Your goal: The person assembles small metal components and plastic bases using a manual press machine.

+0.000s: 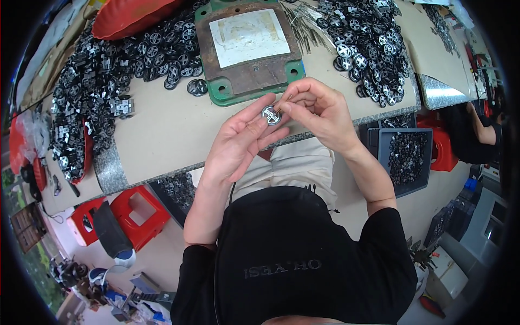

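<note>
Silver-and-black wheel [270, 115], one, clamped in left hand [241, 132]; one thin piece [277, 107], pinched in right hand [323, 112]; one green-based plate [257, 77] beyond.

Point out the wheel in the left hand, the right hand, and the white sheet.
Wheel [271, 116]: head view, on its spoked face.
Right hand [325, 115]: head view, between thumb base and knuckles.
White sheet [250, 37]: head view, its middle.

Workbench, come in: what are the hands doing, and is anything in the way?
Left hand holding a small spoked wheel. Right hand at the wheel, fingertips pinched; anything between them unclear. Green machine base just beyond; nothing visibly blocking.
</note>
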The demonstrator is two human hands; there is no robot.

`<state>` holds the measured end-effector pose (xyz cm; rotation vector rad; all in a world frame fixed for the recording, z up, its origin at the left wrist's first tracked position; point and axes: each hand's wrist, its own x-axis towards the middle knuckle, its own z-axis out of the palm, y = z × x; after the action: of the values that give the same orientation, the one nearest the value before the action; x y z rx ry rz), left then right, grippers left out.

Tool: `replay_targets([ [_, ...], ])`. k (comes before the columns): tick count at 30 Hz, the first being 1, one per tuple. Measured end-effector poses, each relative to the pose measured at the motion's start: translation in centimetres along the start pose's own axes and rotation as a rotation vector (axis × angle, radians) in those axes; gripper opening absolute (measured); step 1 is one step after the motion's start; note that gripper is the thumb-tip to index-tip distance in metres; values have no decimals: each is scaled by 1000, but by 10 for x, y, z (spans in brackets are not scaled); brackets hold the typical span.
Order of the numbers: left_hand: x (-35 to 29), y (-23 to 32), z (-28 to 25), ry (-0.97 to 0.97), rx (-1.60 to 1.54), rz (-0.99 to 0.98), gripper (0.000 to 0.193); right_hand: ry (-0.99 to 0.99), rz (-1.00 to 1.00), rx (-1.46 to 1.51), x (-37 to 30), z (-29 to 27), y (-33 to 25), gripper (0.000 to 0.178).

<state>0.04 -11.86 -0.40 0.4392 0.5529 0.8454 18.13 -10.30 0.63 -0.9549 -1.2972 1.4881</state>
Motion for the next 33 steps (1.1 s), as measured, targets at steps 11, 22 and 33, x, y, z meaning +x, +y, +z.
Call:
replay_targets([
  [11,0,-2,3,-19,27,6,44,41,-66,-83,-3,4,4,11],
  [22,4,-14,4,61,40,31,42,209,-474,-579,-14,11,19,13],
  [33,16,-18,0,0,16,50,41,81,-311,-432,-10,-7,-4,23],
])
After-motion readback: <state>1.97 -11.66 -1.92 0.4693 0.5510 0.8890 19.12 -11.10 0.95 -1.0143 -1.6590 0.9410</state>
